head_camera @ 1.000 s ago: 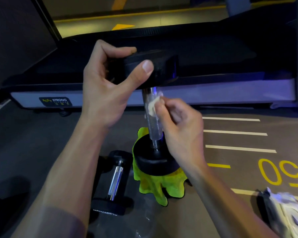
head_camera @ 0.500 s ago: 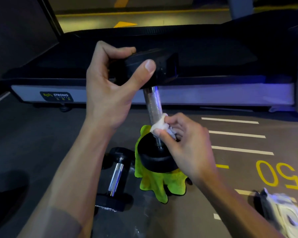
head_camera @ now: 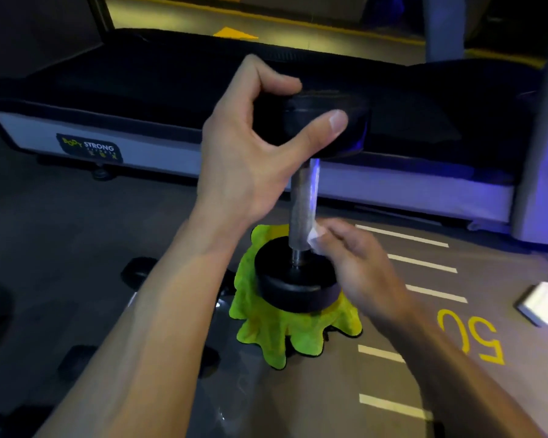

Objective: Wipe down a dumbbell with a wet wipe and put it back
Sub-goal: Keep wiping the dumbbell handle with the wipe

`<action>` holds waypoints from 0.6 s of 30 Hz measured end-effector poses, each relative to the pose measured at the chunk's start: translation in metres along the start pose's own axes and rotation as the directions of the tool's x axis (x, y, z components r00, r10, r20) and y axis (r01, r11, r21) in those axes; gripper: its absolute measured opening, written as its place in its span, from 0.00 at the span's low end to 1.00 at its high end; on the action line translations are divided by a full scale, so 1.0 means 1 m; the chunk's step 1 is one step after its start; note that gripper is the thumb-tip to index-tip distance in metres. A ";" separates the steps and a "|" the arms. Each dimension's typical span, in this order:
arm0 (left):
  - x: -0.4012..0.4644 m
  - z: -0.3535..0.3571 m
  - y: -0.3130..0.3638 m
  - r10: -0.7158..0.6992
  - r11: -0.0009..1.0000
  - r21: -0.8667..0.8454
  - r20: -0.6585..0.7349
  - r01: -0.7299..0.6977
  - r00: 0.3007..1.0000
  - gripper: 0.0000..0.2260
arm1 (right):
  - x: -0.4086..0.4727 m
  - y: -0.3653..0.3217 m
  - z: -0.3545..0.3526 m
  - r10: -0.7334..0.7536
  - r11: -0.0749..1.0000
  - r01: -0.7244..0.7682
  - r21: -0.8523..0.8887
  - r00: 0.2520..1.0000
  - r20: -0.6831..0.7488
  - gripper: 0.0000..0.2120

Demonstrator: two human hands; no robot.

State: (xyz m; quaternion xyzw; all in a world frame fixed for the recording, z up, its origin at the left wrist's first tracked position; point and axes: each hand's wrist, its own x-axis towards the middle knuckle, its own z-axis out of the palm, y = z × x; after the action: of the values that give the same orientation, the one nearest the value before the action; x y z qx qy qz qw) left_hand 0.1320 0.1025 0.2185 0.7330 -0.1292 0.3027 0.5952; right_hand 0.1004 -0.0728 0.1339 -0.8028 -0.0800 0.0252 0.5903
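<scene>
The left hand (head_camera: 244,159) grips the upper head of the dumbbell (head_camera: 304,197) from the side, thumb curled along the near face and fingers hooked over the top edge, so the weight stands upright on end. The right hand (head_camera: 358,270) is blurred, but its fingertips are pressed together on a small white wet wipe (head_camera: 315,237), which they pinch against the lower part of the knurled metal handle, just above the bottom head. Both forearms reach in from the lower edge of the view, the left crossing in front of things on the floor.

The dumbbell's lower black head rests on a bright green cloth (head_camera: 285,336) that lies crumpled on the floor (head_camera: 60,248), its edges spilling out toward the viewer. Left of the cloth, partly hidden behind the left forearm, dark shapes of a second dumbbell (head_camera: 138,268) lie on the floor. Behind the hands runs a low treadmill deck (head_camera: 140,90) with a black belt and a pale side rail that carries a dark label (head_camera: 89,148) reading "STRONG". To the right the floor bears white stripes and a yellow "50" (head_camera: 470,338). A small white block (head_camera: 541,303) with a cord lies near the right edge.
</scene>
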 end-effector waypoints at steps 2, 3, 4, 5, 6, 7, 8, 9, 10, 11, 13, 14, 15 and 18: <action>0.001 0.000 0.000 -0.017 1.000 0.005 -0.011 0.017 1.000 0.21 | -0.006 -0.002 0.000 0.006 0.987 0.013 -0.158 0.992 0.123 0.07; 0.002 0.000 -0.001 -0.028 1.000 0.003 -0.021 0.028 0.999 0.22 | -0.008 -0.004 -0.005 0.007 0.980 0.025 -0.199 0.988 0.156 0.09; 0.002 0.001 -0.001 -0.038 0.999 0.005 -0.028 0.039 0.999 0.23 | -0.007 -0.005 -0.013 0.011 0.973 0.028 -0.227 0.986 0.169 0.11; 0.004 0.001 -0.002 -0.050 0.999 0.013 -0.033 0.051 0.998 0.22 | -0.007 -0.010 -0.020 0.020 0.968 0.026 -0.250 0.984 0.177 0.13; 0.005 0.002 -0.002 -0.064 0.998 0.026 -0.035 0.065 0.997 0.22 | -0.005 -0.013 -0.027 0.027 0.962 0.025 -0.272 0.982 0.187 0.15; 0.006 0.002 -0.002 -0.076 0.996 0.033 -0.036 0.077 0.996 0.22 | -0.004 -0.017 -0.031 0.036 0.960 0.022 -0.280 0.979 0.200 0.15; 0.007 0.002 -0.002 -0.085 0.996 0.033 -0.035 0.087 0.996 0.22 | -0.002 -0.021 -0.034 0.050 0.966 0.007 -0.260 0.976 0.210 0.14; 0.008 0.003 -0.002 -0.090 0.995 0.031 -0.033 0.091 0.995 0.22 | 0.001 -0.024 -0.035 0.076 0.977 -0.032 -0.212 0.976 0.204 0.12; 0.009 0.003 -0.003 -0.092 0.995 0.035 -0.028 0.092 0.995 0.22 | 0.005 -0.028 -0.036 0.122 0.985 -0.096 -0.141 0.976 0.183 0.09; 0.010 0.004 -0.003 -0.090 0.995 0.046 -0.022 0.091 0.996 0.22 | 0.009 -0.032 -0.037 0.169 0.984 -0.157 -0.089 0.974 0.149 0.09; 0.011 0.007 -0.002 -0.090 0.994 0.065 -0.009 0.090 0.996 0.22 | 0.016 -0.038 -0.043 0.181 0.982 -0.178 -0.071 0.982 0.046 0.08; 0.010 0.009 -0.001 -0.092 0.994 0.066 -0.002 0.092 0.996 0.22 | 0.019 -0.041 -0.047 0.158 0.982 -0.158 -0.104 0.987 -0.005 0.06; 0.010 0.011 0.000 -0.093 0.994 0.065 0.004 0.093 0.996 0.22 | 0.021 -0.043 -0.049 0.137 0.979 -0.142 -0.144 0.990 -0.044 0.04; 0.010 0.018 0.001 -0.069 0.995 0.076 0.017 0.068 0.997 0.22 | 0.028 -0.046 -0.052 0.134 0.961 -0.156 -0.227 0.985 -0.112 0.03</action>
State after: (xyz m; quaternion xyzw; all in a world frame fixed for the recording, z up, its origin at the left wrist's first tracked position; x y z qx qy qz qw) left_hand 0.1439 0.0868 0.2234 0.7619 -0.0984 0.2795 0.5760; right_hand 0.1302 -0.1045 0.1952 -0.8709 0.0050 0.0202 0.4911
